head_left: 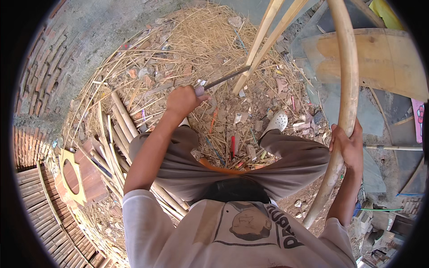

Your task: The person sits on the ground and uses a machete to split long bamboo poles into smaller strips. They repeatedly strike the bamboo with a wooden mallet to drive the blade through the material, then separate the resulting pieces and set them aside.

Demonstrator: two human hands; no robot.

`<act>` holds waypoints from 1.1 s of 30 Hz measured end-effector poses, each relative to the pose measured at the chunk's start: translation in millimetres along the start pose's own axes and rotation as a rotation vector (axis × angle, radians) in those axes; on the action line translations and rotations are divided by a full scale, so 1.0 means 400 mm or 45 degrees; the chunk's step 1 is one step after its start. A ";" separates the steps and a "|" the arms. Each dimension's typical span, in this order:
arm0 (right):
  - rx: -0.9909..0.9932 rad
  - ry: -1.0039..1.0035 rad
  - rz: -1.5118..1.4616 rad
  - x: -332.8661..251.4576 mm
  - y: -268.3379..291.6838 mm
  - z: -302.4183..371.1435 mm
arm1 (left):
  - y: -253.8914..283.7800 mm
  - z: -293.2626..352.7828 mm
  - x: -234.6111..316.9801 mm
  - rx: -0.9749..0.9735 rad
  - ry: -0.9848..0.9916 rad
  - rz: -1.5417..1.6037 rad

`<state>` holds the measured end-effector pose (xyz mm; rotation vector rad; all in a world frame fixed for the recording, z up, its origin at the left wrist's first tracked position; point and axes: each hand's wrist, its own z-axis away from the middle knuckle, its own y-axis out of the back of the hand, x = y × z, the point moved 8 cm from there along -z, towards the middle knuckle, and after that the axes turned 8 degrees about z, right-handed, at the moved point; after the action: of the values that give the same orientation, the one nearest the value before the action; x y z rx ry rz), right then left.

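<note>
My left hand point(183, 105) is closed round the handle of a long-bladed knife point(225, 78), held out in front of my knees. Its dark blade slants away to the right, and the tip meets pale split bamboo pieces point(263, 47) that spread in a V toward the far edge. I cannot tell whether the blade cuts into them or only overlaps them. On the right, a thick, smooth bamboo pole point(348, 58) runs from the far edge down past my right side. My right hand point(347, 145) is wrapped round it beside my knee.
Bamboo poles and strips point(120, 123) lie heaped at my left. Straw and shavings point(196, 35) cover the rubble ground. A red-handled object point(233, 145) lies between my feet. Boards and sheets point(371, 58) lean at the right; a brick wall point(49, 67) stands at the left.
</note>
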<state>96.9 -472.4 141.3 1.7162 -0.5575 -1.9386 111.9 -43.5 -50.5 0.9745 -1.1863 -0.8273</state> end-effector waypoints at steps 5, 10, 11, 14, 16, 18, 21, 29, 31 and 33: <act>-0.005 -0.052 -0.022 0.157 -0.162 -0.031 | -0.020 -0.006 0.025 0.015 -0.021 0.044; -0.479 -0.280 0.068 0.337 -0.269 -0.039 | -0.004 0.003 0.008 -0.024 -0.006 0.030; -0.478 -0.336 0.019 0.257 -0.224 -0.020 | -0.014 0.011 -0.010 0.010 0.004 0.026; -0.083 -0.052 0.021 0.042 -0.018 -0.035 | -0.015 0.008 -0.029 0.023 0.010 -0.002; 0.245 0.055 -0.104 -0.025 0.093 -0.018 | -0.018 0.010 -0.027 -0.003 0.019 0.008; 0.232 0.110 -0.116 -0.007 0.049 -0.038 | -0.021 0.008 -0.020 -0.014 0.034 0.046; -0.135 -0.041 0.033 0.180 -0.210 -0.067 | -0.023 0.001 0.000 -0.005 -0.007 0.031; -0.335 -0.072 0.169 0.029 -0.076 -0.058 | -0.026 0.001 -0.033 -0.014 0.049 -0.017; -0.098 0.048 0.055 -0.030 -0.019 -0.047 | -0.024 -0.006 -0.032 -0.048 0.042 -0.022; 0.089 0.151 -0.061 -0.042 0.009 -0.047 | -0.021 0.013 -0.028 -0.038 0.055 -0.002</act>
<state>117.4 -464.9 154.3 1.8900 -0.5513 -1.8548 104.6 -37.1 -61.7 0.9648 -1.1329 -0.8193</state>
